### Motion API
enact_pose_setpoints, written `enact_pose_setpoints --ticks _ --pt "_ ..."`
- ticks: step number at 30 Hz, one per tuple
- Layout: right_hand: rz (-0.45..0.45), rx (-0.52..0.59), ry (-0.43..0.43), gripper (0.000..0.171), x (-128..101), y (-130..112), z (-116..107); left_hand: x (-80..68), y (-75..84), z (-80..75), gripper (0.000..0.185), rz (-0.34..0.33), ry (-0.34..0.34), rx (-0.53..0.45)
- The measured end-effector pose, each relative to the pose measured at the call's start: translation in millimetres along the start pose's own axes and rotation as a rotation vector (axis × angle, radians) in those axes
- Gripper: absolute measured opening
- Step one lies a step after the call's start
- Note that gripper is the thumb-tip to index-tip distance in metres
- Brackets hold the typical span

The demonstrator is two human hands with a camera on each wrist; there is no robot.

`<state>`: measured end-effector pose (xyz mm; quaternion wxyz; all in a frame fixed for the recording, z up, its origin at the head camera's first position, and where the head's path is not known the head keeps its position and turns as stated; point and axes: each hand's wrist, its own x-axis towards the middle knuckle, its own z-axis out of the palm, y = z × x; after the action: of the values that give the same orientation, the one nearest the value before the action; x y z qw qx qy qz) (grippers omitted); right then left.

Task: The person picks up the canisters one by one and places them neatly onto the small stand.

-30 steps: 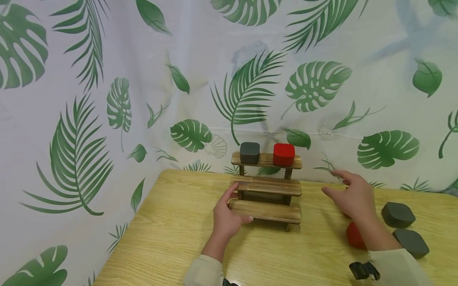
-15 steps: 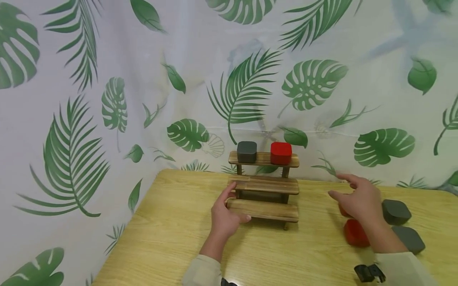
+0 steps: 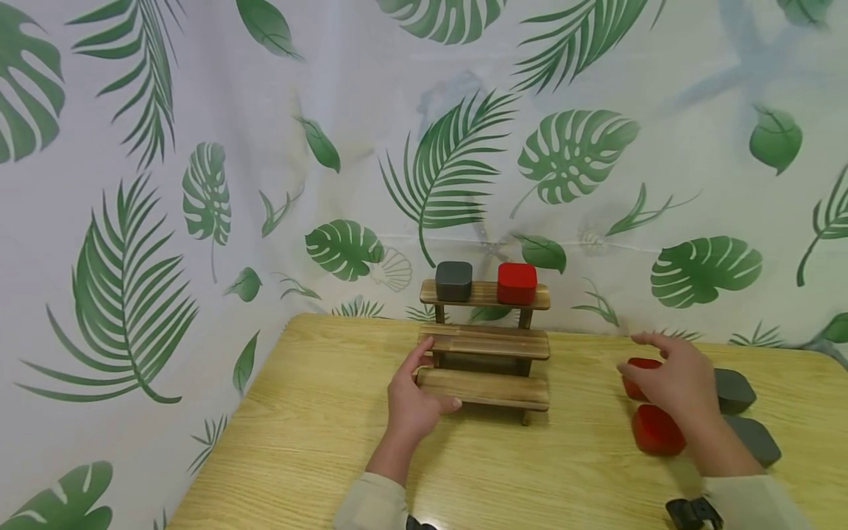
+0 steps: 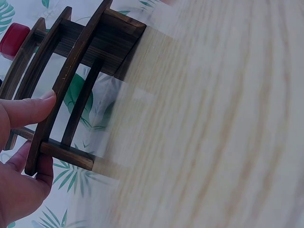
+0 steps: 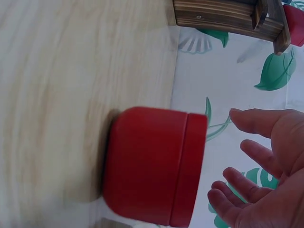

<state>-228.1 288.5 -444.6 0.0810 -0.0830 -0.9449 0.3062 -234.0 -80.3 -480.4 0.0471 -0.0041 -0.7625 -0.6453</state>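
Observation:
A three-step wooden rack (image 3: 486, 342) stands at the back of the table. On its top step sit a grey box (image 3: 453, 280) and a red box (image 3: 517, 283). My left hand (image 3: 430, 375) grips the left end of the bottom step, thumb on the front edge; the left wrist view shows my left hand (image 4: 40, 133) with the thumb on the board and fingers beneath. My right hand (image 3: 645, 361) hovers open just over two red boxes, one at the back (image 3: 634, 365) and one in front (image 3: 656, 430). Beside my spread right hand (image 5: 237, 156), a red box (image 5: 152, 166) stands untouched.
Two grey boxes (image 3: 737, 389) (image 3: 757, 440) lie at the right, partly behind my right wrist. The wooden table (image 3: 318, 442) ends at a leaf-print curtain (image 3: 199, 184) at the back and left. A black wrist strap (image 3: 692, 511) shows at the bottom right.
My right hand has drifted right and lower, from beside the rack to over the red boxes. The left hand keeps its hold on the rack.

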Motion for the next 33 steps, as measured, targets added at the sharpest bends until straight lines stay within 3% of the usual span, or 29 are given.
enact_pose_setpoints --ticks 17,33 --pt "-0.001 -0.055 -0.074 0.069 1 22 -1 -0.1 -2.2 -0.3 0.104 0.036 0.001 0.019" --pt "0.055 -0.070 -0.163 0.075 6 33 -4 0.4 -1.2 0.9 0.107 -0.016 0.001 -0.022"
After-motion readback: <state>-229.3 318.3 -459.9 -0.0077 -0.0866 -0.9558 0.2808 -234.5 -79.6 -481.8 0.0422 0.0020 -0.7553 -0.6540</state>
